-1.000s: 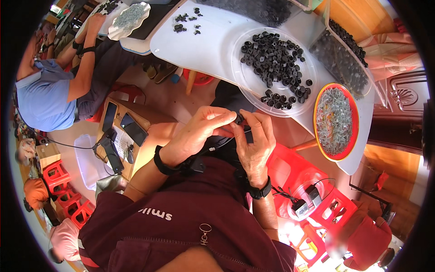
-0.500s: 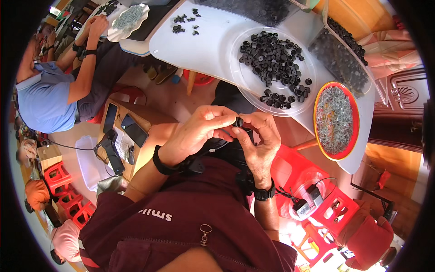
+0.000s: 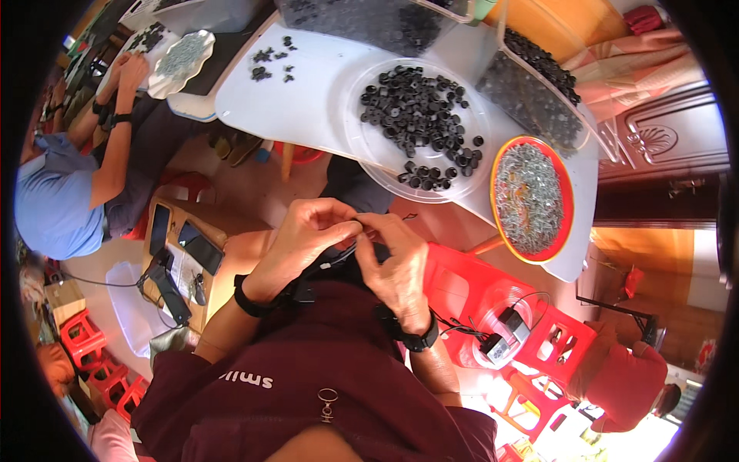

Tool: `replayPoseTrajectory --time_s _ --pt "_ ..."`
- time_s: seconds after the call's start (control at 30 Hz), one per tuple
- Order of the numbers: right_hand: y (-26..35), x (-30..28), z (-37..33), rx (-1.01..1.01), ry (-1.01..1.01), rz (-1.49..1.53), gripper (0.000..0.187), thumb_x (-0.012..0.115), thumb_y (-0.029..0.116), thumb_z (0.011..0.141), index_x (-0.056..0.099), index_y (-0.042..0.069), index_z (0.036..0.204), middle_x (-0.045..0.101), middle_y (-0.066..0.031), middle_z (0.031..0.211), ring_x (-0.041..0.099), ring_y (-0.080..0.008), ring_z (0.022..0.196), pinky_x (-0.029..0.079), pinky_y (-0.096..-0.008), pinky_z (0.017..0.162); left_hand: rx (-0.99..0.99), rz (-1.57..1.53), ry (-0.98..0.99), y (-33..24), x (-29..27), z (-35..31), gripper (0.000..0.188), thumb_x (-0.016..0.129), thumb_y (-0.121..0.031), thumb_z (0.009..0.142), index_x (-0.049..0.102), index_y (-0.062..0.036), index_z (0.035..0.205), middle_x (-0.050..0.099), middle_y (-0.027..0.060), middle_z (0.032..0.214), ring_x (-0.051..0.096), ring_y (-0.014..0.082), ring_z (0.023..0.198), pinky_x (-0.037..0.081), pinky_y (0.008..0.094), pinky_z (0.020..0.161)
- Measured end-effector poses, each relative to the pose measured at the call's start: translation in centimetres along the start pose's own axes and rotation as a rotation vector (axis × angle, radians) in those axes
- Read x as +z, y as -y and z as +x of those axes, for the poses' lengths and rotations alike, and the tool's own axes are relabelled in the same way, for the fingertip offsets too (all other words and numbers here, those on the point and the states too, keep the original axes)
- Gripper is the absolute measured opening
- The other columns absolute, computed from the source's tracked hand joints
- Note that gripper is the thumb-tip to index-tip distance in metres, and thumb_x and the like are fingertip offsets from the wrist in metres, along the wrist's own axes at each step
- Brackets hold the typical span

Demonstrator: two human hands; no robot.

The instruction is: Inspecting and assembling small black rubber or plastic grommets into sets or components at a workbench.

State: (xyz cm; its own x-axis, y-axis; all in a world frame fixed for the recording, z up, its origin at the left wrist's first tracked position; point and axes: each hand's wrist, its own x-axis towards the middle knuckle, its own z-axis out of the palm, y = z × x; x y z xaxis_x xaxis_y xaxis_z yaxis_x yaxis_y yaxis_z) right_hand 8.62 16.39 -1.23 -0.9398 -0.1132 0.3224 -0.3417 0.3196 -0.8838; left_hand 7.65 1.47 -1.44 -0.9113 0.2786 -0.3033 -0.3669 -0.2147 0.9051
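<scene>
Just beyond my lap, my left hand (image 3: 312,240) and my right hand (image 3: 396,258) meet at their fingertips. Thumb and index finger of each are pinched on a small black round cap, now almost wholly hidden by the fingers. Past my hands, a clear round plastic tray (image 3: 350,138) on the white table (image 3: 300,104) bears a heap of similar black caps (image 3: 416,108). To its right stands a red bowl with a yellow rim (image 3: 568,196), filled with small clear and silvery pieces (image 3: 530,196).
Clear bins (image 3: 531,100) of black parts line the table's far side. Small black clusters (image 3: 262,73) lie at its left. Red stools (image 3: 446,281) stand at my right, one bearing power adapters. A cardboard box (image 3: 208,289) with phones is at my left. A person in blue (image 3: 65,192) works beyond.
The whole view has shifted, with the table and bowl now farther left in it. My fingers have closed more over the black cap, which showed plainly between them before.
</scene>
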Motion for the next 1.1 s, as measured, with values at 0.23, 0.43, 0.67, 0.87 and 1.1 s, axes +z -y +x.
replayPoseTrajectory --time_s 0.23,0.43,0.67,0.87,1.1 --pt "0.5 1.0 -0.9 0.072 0.075 -0.234 0.013 0.049 -0.002 0.079 0.05 0.0 0.091 0.056 -0.0178 0.075 0.058 -0.0344 0.069 0.047 -0.0413 0.059 0.009 0.037 -0.021 1.7 -0.4 0.2 0.011 0.061 -0.009 0.084 0.059 0.0013 0.088 0.061 0.0028 0.073 0.057 0.0058 0.062 0.047 0.0183 0.058" --pt "-1.6 2.3 -2.3 0.173 0.105 -0.12 0.013 0.048 -0.001 0.08 0.046 0.002 0.092 0.057 -0.0142 0.068 0.058 -0.0323 0.062 0.047 -0.0399 0.055 -0.025 0.078 0.01 3.2 -0.6 0.0 0.014 0.058 -0.014 0.088 0.057 -0.0006 0.088 0.058 0.0002 0.078 0.053 0.0032 0.068 0.043 0.0171 0.059" --pt "-3.4 3.3 -3.2 0.117 -0.005 -0.083 0.014 0.051 -0.003 0.08 0.047 0.002 0.093 0.058 -0.0142 0.066 0.058 -0.0321 0.059 0.047 -0.0376 0.052 0.035 0.34 0.006 3.7 -0.4 0.3 0.015 0.057 -0.013 0.088 0.057 0.0017 0.09 0.057 -0.0002 0.079 0.052 0.0037 0.072 0.043 0.0187 0.062" --pt "-3.0 3.3 -3.2 0.105 -0.017 -0.204 0.014 0.052 -0.002 0.08 0.047 0.002 0.093 0.056 -0.0158 0.067 0.058 -0.0323 0.06 0.046 -0.038 0.053 0.083 0.267 -0.023 4.3 -0.1 0.2 0.015 0.055 -0.012 0.089 0.057 0.0026 0.093 0.058 0.0005 0.081 0.052 0.0041 0.075 0.043 0.0193 0.064" --pt "-2.6 2.9 -2.6 0.03 -0.038 -0.205 0.014 0.053 -0.001 0.081 0.048 0.002 0.093 0.057 -0.0153 0.068 0.058 -0.0297 0.059 0.047 -0.036 0.052 0.047 0.192 -0.004 3.8 0.2 0.3 0.015 0.054 -0.011 0.089 0.058 0.0028 0.095 0.058 0.0004 0.083 0.053 0.0042 0.075 0.044 0.0192 0.064"
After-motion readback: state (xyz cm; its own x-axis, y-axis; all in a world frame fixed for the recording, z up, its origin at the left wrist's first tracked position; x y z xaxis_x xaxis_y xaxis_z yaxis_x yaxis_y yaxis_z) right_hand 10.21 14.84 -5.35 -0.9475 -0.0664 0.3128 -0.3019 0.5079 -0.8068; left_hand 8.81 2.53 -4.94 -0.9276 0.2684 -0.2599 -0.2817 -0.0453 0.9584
